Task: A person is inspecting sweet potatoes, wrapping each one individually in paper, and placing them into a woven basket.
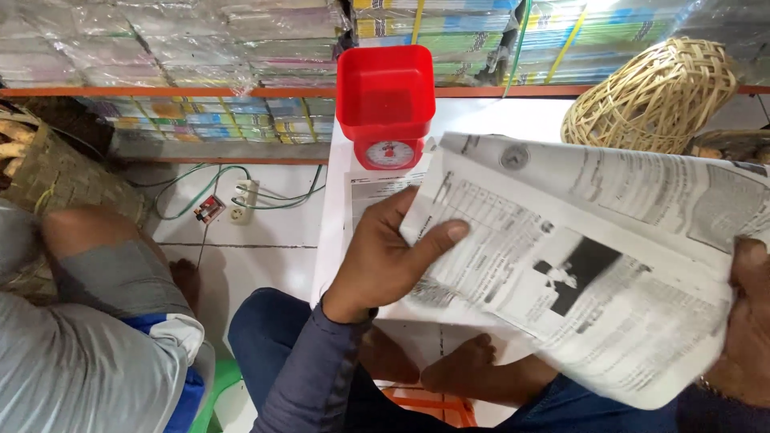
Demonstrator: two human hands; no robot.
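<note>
Newspaper (pixel 593 265) fills my view, lying just below the red scale (pixel 386 104). My left hand (pixel 385 256) pinches its near edge, my right hand (pixel 742 321) clamps the far corner. I judge I'm mid-fold; next needs an even crease.

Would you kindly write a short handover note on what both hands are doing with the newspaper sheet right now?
Left hand: grips the left edge of the printed black-and-white newspaper sheet, thumb on top.
Right hand: holds the sheet's right edge; mostly out of frame.
The sheet is held in the air, bowed, above the white table; the red kitchen scale with a square tray stands behind it, and the woven rattan basket lies overturned to the right.
Done: sheet picked up.
Left: nothing lies on the sheet or in the scale's tray yet.
</note>
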